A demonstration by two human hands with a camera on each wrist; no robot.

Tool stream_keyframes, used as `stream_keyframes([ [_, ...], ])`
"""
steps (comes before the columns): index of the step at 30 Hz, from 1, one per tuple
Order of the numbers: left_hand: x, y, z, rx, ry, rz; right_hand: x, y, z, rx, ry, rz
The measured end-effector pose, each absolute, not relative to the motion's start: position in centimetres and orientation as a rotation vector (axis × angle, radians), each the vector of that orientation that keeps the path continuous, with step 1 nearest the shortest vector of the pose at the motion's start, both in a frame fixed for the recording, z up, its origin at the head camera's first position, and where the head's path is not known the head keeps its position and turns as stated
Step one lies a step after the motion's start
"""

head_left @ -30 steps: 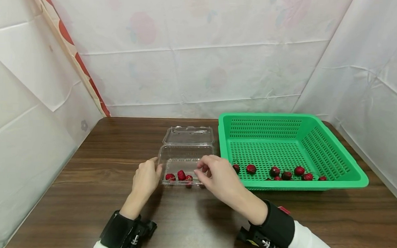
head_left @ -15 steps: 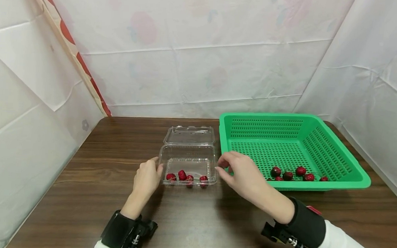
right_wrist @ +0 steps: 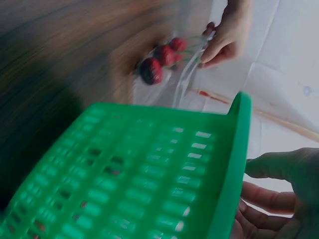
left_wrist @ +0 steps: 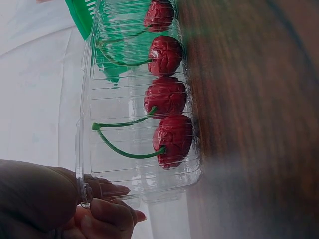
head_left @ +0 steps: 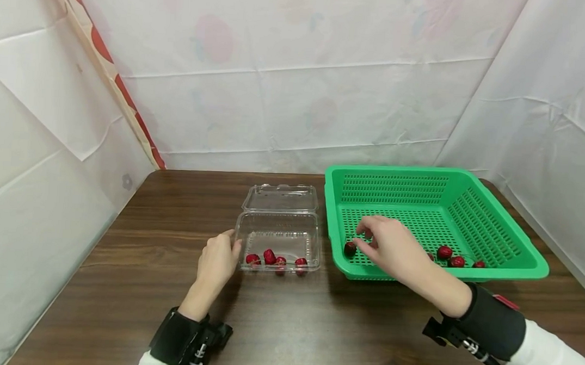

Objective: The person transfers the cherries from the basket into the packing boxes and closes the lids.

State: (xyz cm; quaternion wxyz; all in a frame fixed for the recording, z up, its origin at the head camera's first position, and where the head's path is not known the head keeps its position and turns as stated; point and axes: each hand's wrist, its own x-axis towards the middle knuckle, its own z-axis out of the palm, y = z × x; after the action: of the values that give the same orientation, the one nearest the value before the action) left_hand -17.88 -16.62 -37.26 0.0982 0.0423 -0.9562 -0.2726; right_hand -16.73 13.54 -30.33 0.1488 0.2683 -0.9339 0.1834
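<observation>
A clear plastic clamshell box lies with its lid folded back. Several wrinkled red cherries sit along its near wall, joined in pairs by green stems. At the box's left side my left hand pinches the rim between thumb and fingers. Above the near left part of the green basket hovers my right hand, fingers loosely bent and nothing between them. One dark cherry lies by its thumb tip; other cherries show to the right, some hidden behind the hand.
The box and basket stand side by side on a brown wooden table, with a narrow gap between them. The basket has raised slotted walls. White sheeting hangs behind and on both sides.
My right hand has moved right, from over the clear box, past the basket's left wall, to above the cherries inside it. My left hand stays on the box rim.
</observation>
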Motion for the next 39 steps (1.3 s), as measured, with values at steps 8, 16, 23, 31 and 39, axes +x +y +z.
stream_keyframes([
  [8,-18.0,-16.5,-37.3,0.128,-2.831,-0.805,-17.3,15.9,-30.5,0.735,-2.836,0.432],
  [16,-17.9,-16.5,-37.3,0.129,-2.833,-0.823,-18.6,18.4,-31.0,0.778,-2.962,0.456],
  [23,-17.8,-16.6,-37.3,0.122,-2.836,-0.824,-20.1,20.1,-32.1,0.8,-3.083,0.483],
  [31,-18.0,-16.6,-37.4,0.141,-2.84,-0.815,-21.0,21.1,-32.8,0.74,-3.197,0.428],
  [39,-17.9,-16.6,-37.3,0.149,-2.84,-0.808,-21.5,21.7,-33.6,0.697,-3.29,0.357],
])
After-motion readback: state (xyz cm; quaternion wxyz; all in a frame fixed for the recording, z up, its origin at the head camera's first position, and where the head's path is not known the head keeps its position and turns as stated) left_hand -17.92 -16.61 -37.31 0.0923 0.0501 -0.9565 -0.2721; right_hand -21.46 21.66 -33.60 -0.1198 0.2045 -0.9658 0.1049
